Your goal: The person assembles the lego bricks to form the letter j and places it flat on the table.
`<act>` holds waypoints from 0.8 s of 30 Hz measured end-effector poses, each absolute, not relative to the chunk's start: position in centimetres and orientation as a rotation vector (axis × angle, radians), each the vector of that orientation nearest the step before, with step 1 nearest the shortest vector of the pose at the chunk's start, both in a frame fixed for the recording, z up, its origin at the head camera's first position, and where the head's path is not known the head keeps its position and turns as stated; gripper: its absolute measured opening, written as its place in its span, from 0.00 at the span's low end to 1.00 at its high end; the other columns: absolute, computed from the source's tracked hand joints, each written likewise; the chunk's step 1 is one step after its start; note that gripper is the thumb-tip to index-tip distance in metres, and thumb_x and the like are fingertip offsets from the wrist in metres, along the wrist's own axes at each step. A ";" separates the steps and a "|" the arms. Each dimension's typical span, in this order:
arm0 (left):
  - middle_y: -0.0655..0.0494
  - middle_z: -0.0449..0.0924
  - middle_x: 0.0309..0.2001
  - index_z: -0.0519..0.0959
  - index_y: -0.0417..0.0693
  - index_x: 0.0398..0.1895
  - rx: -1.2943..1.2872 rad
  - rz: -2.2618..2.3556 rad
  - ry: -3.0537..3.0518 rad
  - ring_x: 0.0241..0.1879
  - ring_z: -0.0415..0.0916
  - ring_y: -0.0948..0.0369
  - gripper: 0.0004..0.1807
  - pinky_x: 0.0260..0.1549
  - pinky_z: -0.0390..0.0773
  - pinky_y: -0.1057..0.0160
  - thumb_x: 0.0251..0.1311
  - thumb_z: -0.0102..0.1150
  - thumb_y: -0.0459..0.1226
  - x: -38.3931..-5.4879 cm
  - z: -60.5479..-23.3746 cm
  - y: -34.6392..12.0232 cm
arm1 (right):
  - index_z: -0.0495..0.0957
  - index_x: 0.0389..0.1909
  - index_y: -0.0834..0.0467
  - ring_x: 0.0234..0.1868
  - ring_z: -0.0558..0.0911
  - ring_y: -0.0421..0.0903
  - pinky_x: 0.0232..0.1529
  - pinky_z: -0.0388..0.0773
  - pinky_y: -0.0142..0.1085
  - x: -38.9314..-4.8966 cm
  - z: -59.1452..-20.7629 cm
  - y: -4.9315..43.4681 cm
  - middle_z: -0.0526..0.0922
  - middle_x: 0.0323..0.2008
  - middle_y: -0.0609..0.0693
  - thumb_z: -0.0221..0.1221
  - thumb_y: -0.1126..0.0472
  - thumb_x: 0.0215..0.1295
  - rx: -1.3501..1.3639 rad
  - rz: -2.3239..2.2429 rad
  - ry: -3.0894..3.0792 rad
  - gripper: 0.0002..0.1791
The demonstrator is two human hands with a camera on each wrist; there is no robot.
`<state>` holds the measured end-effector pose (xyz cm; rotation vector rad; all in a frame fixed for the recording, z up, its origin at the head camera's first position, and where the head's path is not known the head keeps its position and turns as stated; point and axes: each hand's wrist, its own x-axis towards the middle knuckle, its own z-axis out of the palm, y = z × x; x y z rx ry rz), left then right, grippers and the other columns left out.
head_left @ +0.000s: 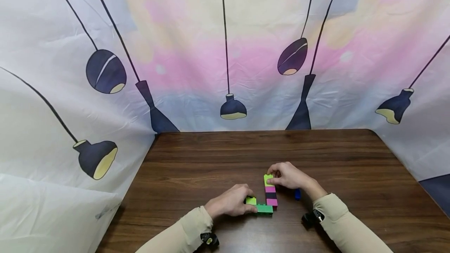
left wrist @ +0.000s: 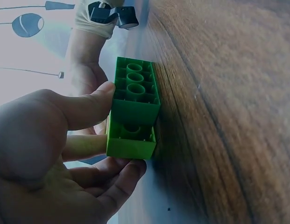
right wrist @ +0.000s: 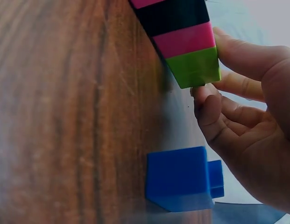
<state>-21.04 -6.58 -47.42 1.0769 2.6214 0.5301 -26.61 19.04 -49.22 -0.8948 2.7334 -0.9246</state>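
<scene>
My left hand (head_left: 230,201) grips a joined pair of toy bricks: a long green brick (head_left: 264,209) and a lime brick (head_left: 251,201) at its near-hand end. In the left wrist view the thumb presses the green brick's side, fingers lie around the lime one, and hollow undersides show. A row of bricks joined end to end lies right at the green brick: pink brick (head_left: 272,203), black brick (head_left: 271,195), second pink brick (head_left: 270,189) and far lime brick (right wrist: 196,67). My right hand (head_left: 288,175) pinches that far lime brick between thumb and fingers.
A small blue brick (right wrist: 177,177) with a stud on one side sits on the wooden table (head_left: 197,159), just below the right wrist in the head view. Behind the table hangs a cloth (head_left: 197,50) printed with lamps. Each wrist carries a dark camera (head_left: 209,239).
</scene>
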 end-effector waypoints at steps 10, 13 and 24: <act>0.63 0.70 0.29 0.83 0.47 0.39 1.106 0.514 2.626 0.27 0.62 0.71 0.17 0.25 0.65 0.74 0.57 0.67 0.50 -20.6 -47.3 -6.6 | 0.82 0.43 0.55 0.30 0.75 0.33 0.32 0.75 0.30 -26.3 -49.1 18.9 0.79 0.29 0.39 0.65 0.47 0.61 -0.862 -0.906 2.728 0.17; 0.62 0.70 0.29 0.83 0.47 0.38 1.109 0.521 2.615 0.26 0.62 0.71 0.17 0.24 0.65 0.73 0.57 0.67 0.50 -20.5 -47.3 -6.6 | 0.82 0.42 0.55 0.29 0.75 0.33 0.32 0.74 0.30 -26.2 -49.2 18.9 0.79 0.28 0.39 0.65 0.47 0.61 -0.860 -0.904 2.729 0.16; 0.65 0.69 0.29 0.84 0.47 0.42 1.140 0.506 2.619 0.27 0.62 0.71 0.18 0.25 0.65 0.74 0.57 0.66 0.51 -20.0 -47.5 -6.7 | 0.82 0.42 0.55 0.28 0.74 0.32 0.29 0.74 0.29 -25.7 -49.4 19.0 0.78 0.27 0.38 0.64 0.48 0.62 -0.870 -0.921 2.724 0.16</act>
